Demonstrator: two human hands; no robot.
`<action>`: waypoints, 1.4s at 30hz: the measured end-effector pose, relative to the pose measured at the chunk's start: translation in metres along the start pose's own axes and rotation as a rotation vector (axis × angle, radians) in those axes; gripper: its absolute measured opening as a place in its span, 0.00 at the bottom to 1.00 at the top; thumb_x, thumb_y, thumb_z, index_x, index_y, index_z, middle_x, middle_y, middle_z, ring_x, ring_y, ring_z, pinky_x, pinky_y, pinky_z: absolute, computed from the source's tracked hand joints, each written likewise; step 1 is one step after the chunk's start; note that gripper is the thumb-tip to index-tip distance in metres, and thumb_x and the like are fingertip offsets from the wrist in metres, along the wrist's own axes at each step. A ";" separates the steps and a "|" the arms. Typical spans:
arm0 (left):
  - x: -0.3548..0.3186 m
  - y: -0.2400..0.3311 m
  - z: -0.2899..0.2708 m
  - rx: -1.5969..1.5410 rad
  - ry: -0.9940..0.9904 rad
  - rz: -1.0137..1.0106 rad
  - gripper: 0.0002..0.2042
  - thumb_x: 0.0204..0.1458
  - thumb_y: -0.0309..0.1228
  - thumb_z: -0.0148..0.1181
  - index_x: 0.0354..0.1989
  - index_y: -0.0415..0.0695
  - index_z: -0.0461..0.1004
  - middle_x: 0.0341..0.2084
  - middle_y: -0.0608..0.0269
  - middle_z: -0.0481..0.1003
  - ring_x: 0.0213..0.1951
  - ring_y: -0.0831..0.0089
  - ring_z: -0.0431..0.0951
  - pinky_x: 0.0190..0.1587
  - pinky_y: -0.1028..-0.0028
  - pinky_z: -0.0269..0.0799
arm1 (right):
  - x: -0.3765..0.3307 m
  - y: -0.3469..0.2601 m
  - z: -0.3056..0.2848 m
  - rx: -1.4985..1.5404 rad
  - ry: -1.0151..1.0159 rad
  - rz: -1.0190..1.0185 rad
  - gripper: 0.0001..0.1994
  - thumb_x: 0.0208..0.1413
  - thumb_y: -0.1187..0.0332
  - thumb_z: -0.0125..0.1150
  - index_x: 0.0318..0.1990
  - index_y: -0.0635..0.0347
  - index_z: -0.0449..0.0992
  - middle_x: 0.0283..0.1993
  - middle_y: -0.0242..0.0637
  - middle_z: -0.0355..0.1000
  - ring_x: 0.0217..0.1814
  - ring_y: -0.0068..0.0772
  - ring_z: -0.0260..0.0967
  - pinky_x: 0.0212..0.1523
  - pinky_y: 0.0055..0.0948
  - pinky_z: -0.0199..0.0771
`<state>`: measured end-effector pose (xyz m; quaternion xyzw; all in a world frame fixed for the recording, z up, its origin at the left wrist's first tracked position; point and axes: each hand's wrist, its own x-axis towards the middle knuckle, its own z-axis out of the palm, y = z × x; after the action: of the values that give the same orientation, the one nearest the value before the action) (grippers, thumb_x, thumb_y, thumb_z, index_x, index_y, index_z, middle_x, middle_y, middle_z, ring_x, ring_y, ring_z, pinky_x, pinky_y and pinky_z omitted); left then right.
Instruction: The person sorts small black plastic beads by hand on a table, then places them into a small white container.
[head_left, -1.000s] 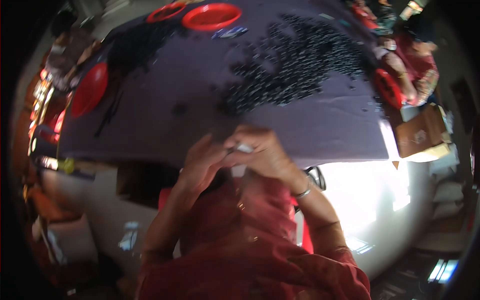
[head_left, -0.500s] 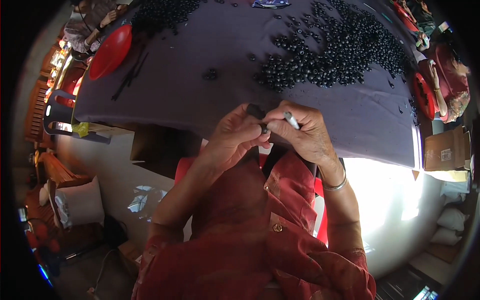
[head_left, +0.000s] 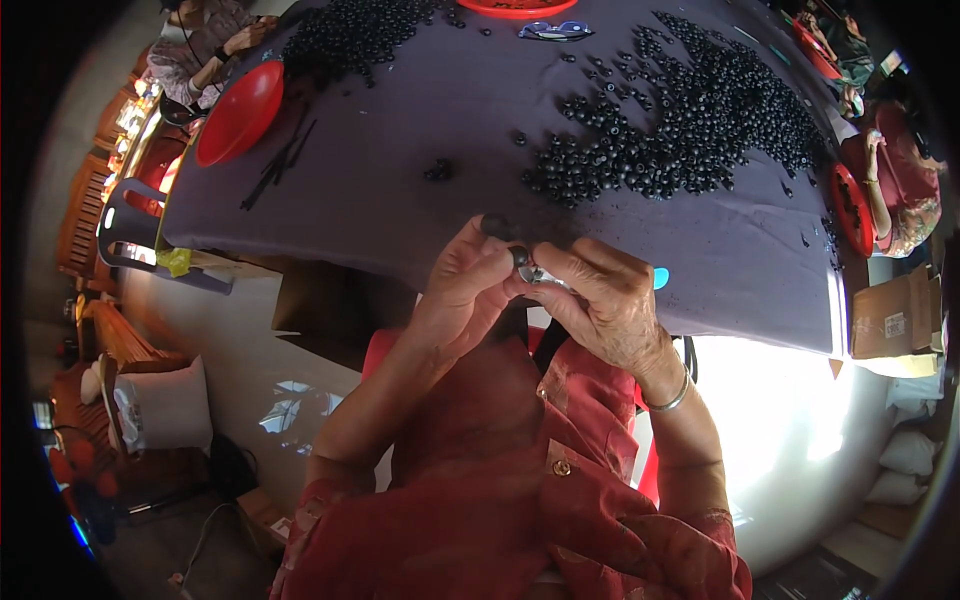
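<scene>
My left hand (head_left: 465, 285) is closed in a pinch on a small, shiny black round bead (head_left: 519, 256) in front of my chest. Something dark, perhaps a finger cover (head_left: 495, 227), sits at the tip of its raised finger. Close beside it, my right hand (head_left: 605, 305) is closed around a slim tool. Its silvery tip (head_left: 537, 274) meets the bead, while the handle is mostly hidden by my fingers. A light-blue round end (head_left: 660, 278) shows behind the right hand; I cannot tell if it belongs to the tool.
A large spread of black beads (head_left: 640, 150) covers the far right of the purple-grey tablecloth (head_left: 400, 190). Another heap (head_left: 345, 40) lies far left, near a red bowl (head_left: 240, 113) and dark sticks (head_left: 280, 165). Other people sit around the table. A cardboard box (head_left: 890, 315) stands right.
The right hand has turned, bringing the tool's silvery tip to the bead; the pale handle end that pointed up is hidden. The view has tilted slightly, showing more of the table's far side.
</scene>
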<state>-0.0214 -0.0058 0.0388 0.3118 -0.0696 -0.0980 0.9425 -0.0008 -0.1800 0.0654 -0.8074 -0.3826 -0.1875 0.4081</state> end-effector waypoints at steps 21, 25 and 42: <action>0.000 -0.022 -0.007 0.028 0.004 -0.114 0.09 0.56 0.24 0.54 0.44 0.44 0.65 0.32 0.62 0.72 0.33 0.76 0.72 0.42 0.68 0.78 | -0.003 0.035 0.002 0.247 0.061 0.558 0.12 0.58 0.65 0.58 0.43 0.64 0.77 0.33 0.32 0.76 0.30 0.18 0.67 0.32 0.20 0.69; 0.002 -0.014 -0.012 0.033 0.016 -0.125 0.09 0.56 0.26 0.54 0.44 0.45 0.65 0.33 0.64 0.71 0.33 0.77 0.73 0.42 0.69 0.78 | -0.001 0.033 -0.006 0.396 -0.075 0.462 0.11 0.56 0.66 0.61 0.43 0.63 0.77 0.34 0.30 0.73 0.32 0.17 0.66 0.33 0.19 0.67; 0.015 0.003 -0.024 0.105 0.117 -0.196 0.10 0.52 0.26 0.60 0.41 0.42 0.68 0.27 0.65 0.71 0.31 0.77 0.74 0.35 0.71 0.79 | 0.002 0.034 0.003 -0.039 -0.181 0.617 0.07 0.48 0.67 0.63 0.29 0.61 0.76 0.27 0.48 0.73 0.31 0.54 0.71 0.31 0.42 0.69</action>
<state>-0.0015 0.0071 0.0225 0.3712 0.0113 -0.1675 0.9132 0.0273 -0.1897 0.0475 -0.9063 -0.1507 0.0103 0.3947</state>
